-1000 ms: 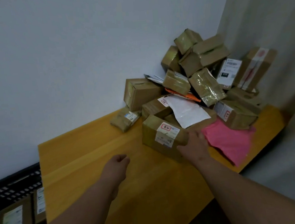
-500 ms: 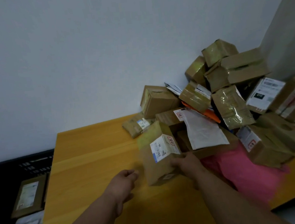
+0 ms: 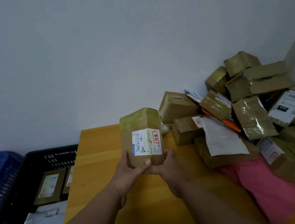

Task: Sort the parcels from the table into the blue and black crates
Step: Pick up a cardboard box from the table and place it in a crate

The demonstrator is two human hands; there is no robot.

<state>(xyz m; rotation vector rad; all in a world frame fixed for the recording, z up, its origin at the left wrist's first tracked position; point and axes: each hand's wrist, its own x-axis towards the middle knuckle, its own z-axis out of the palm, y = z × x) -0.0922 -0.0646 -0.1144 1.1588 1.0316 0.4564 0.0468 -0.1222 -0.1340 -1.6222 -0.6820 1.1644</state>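
A brown cardboard parcel (image 3: 140, 128) with a white label and red stamp stands upright above the yellow table (image 3: 96, 152). My left hand (image 3: 128, 169) grips its lower left, thumb on the front. My right hand (image 3: 165, 165) grips its lower right corner. A pile of brown parcels (image 3: 245, 96) fills the table's far right corner. The black crate (image 3: 40, 157) sits left of the table with boxed parcels (image 3: 49, 186) and grey bags inside. The blue crate (image 3: 0, 171) is at the far left edge.
A white mailer (image 3: 222, 139) lies on a flat box in the pile, and a pink bag (image 3: 267, 187) lies at the table's right front. A plain wall stands behind the table. Bare tabletop stretches between my arms and the crates.
My right hand pulled the labelled parcel out of the pile and lifted it upright. My left hand came up and took hold of it too. The view swung left, showing the crates.
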